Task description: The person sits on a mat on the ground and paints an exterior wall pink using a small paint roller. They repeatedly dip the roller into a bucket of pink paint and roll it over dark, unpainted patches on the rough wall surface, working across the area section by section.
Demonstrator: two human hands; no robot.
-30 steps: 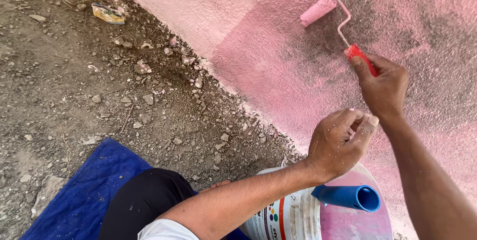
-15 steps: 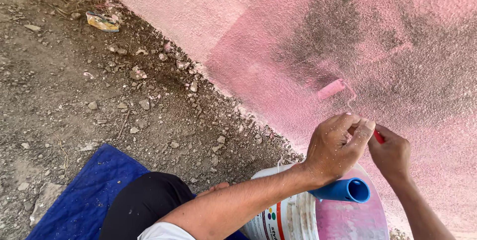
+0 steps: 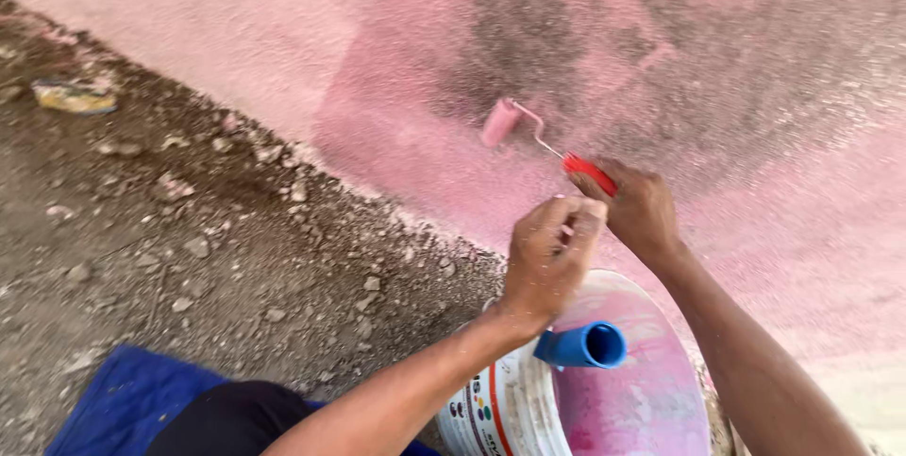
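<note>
Roller (image 3: 500, 122): small, pink-soaked, pressed against the rough pink wall (image 3: 283, 31), its red grip in my right hand (image 3: 642, 212).
Right hand: clenched around that grip.
Left hand (image 3: 549, 253): curled into a loose fist above the bucket, grasping nothing I can make out.
Bucket (image 3: 528, 409): white, pink paint inside, blue pipe (image 3: 580, 345) lying across its rim.
Ground (image 3: 189, 258): dirt and stones, blue cloth (image 3: 123, 399) under my knee.

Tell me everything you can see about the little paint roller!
The paint roller is small, with a short fuzzy sleeve soaked pink. A thin bent metal wire joins the sleeve to a red handle. The right hand grips that handle, hiding its end. The sleeve lies tilted against the rough pink wall, at the edge of a darker, greyish patch, above the bucket. Nothing else touches it.
</note>
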